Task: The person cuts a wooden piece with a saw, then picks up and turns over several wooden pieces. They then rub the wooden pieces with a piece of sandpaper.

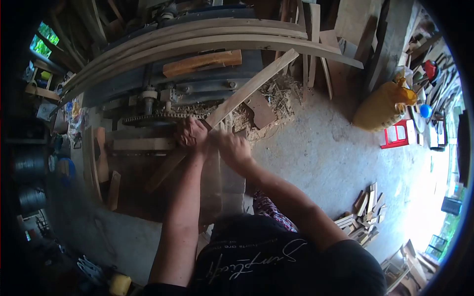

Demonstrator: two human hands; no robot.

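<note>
Left hand (192, 132) closed over a long strip (256, 89). Strip runs aslant, from the upper right, under the fingers, down to the lower left. Right hand (235, 149) just beside the strip, fingers curled, outline blurred — cannot tell whether it grips anything.

A beam (143, 144) lies level, just left of the left hand. Beyond the hands, a chain (160, 119) curves along the machine (205, 87); shavings (284, 98) heaped at its right end, near the strip. On the machine's dark bed, an orange-brown block (202, 63). Farther back, long planks (222, 44) lie side by side across it, seeming bowed in this wide view.

Right side, well apart from the hands: yellow sack (379, 106) on the concrete floor (306, 153), red stool (397, 134) near it. Nearer the person — a loose pile of offcuts (365, 209), also on the floor.
</note>
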